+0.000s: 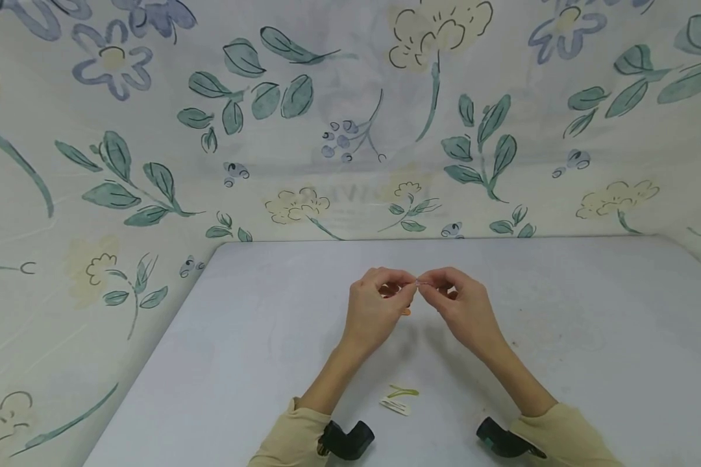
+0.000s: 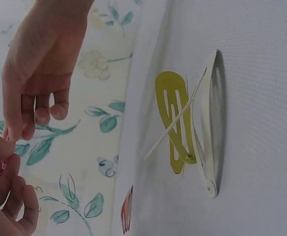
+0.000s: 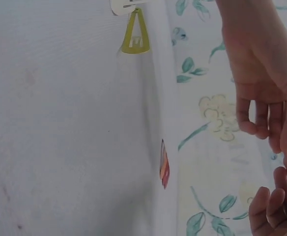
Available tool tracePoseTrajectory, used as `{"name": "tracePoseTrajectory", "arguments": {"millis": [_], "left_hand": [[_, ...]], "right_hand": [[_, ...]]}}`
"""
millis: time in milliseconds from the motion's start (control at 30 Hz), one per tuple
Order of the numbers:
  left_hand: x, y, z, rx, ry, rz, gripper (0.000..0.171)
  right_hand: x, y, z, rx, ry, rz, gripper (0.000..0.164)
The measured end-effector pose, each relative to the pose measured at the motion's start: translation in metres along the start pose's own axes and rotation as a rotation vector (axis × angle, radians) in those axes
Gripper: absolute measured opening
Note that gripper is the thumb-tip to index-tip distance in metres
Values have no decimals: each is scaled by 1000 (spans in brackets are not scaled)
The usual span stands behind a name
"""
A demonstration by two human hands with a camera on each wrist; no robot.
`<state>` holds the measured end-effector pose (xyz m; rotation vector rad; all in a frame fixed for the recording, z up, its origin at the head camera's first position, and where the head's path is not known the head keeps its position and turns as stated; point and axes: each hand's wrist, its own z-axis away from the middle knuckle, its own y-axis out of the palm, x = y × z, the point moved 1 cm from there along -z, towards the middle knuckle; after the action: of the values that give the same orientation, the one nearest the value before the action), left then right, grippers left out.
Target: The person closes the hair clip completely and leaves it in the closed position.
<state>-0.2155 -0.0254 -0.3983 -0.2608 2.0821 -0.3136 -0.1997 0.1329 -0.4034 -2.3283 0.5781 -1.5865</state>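
Legible text: none can be read for certain in the head view or either wrist view.
Floral backdrop (image 1: 295, 149), head view: pale letter-like marks (image 1: 355, 192) stand at the frame's centre, slightly above the middle; strokes resemble W and V, too faint to confirm.
Floral backdrop, right wrist view: similar faint strokes, right of centre, V-like; reading unconfirmed.
Yellow-green clip (image 2: 169, 81), right wrist view: M-like outline at upper centre, formed by slots in the clip rather than printing.
Black wrist device (image 1: 505, 441), lower right of the head view: small greenish mark, too small to identify.
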Motion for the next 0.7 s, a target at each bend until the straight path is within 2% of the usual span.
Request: {"name": "tracePoseTrajectory", "arguments": {"millis": [267, 433, 700], "left_hand": [[0, 1, 0, -55, 105, -62, 5], [-2, 2, 1, -78, 147, -50, 7], [-3, 6, 3, -117, 152, -28, 7]], "right_hand": [[0, 2, 2, -78, -123, 26, 11], [1, 2, 3, -111, -198, 23, 11], [3, 4, 3, -135, -186, 0, 8]]}}
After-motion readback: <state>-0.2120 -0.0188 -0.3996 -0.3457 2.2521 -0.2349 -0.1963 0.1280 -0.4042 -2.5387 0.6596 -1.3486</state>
